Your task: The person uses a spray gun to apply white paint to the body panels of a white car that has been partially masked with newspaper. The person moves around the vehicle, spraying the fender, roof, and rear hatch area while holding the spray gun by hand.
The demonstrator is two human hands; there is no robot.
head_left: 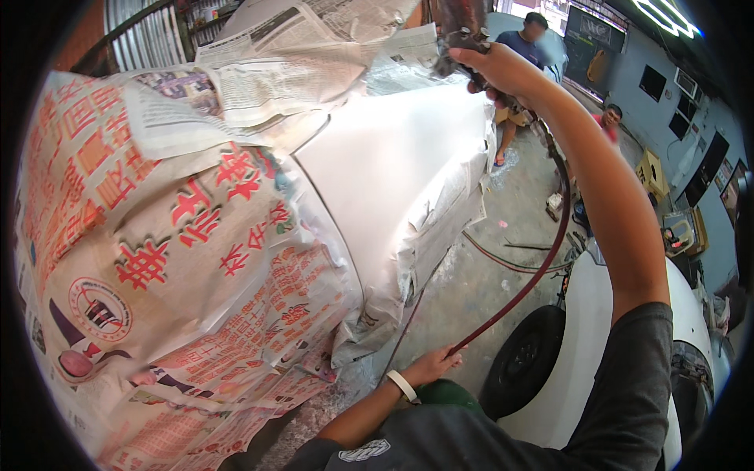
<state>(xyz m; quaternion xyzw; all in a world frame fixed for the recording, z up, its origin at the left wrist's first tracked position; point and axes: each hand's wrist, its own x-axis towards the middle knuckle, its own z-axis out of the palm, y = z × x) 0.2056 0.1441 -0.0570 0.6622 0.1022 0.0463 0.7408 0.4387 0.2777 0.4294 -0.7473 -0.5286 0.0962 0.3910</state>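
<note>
At the top center my right hand [491, 71] is raised and wrapped round a dark, paint-stained spray gun [463, 35], above the far end of a white car panel [369, 180]. A dark red hose [545, 259] hangs from the gun and runs down to my left hand [444, 361], whose fingers are closed on it near the bottom center. Newspaper and printed paper sheets [196, 228] cover the car body left of and around the white panel.
A white car body [587, 322] with a black tire [522, 357] stands at lower right. More hoses [514, 263] lie on the concrete floor [518, 212]. A standing person [522, 47] and a person in red [609, 125] are farther back, near yellow boxes [652, 173].
</note>
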